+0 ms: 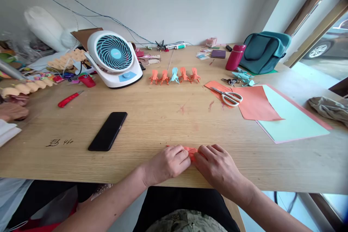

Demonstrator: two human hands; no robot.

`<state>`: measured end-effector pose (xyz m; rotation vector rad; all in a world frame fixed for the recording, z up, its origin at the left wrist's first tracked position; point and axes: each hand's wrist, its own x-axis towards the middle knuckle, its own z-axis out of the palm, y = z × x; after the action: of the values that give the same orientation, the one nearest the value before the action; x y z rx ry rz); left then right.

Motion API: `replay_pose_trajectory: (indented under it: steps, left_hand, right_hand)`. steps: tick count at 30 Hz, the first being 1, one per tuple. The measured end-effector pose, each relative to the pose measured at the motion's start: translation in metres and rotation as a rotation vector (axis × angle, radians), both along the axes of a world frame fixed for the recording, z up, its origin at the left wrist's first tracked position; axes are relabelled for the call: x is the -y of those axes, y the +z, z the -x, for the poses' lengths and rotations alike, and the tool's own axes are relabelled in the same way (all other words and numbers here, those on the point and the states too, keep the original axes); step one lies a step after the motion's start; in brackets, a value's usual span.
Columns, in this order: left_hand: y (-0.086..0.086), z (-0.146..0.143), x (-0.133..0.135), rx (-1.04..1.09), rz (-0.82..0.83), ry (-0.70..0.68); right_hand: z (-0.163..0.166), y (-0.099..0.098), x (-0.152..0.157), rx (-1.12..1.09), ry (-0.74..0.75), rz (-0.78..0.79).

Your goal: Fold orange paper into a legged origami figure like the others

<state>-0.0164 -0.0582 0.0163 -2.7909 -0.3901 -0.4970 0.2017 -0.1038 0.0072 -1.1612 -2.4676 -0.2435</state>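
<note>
A small piece of folded orange paper [191, 152] is held between my two hands, low over the front part of the table. My left hand [174, 162] closes on its left side, and my right hand [217, 166] grips the right side with fingers curled. Most of the paper is covered by my fingers. Further back, several folded paper figures stand in a row: orange ones such as the folded orange paper figure [183, 74] and one light blue paper figure [174, 75]. White-handled scissors [230, 98] lie on orange paper sheets [257, 103] to the right.
Left of my hands lies a black phone [108, 131], with a red utility knife [69, 99] and a white fan [112, 58] behind. Pale green paper [293, 123], keys [230, 81], a pink bottle [235, 58] and a teal bag [265, 52] are right. Another person's hand [13, 110] rests far left.
</note>
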Motion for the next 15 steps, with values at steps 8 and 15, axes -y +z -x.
replay_pose_trajectory:
  steps: [8,15]
  left_hand:
    - [0.005,-0.004,-0.01,0.051,0.221,0.005]
    - [0.01,0.001,-0.015,-0.028,0.063,-0.048]
  right_hand:
    - [0.005,-0.001,-0.008,-0.078,0.007,0.0]
    - [0.005,-0.004,-0.008,-0.086,-0.002,0.005]
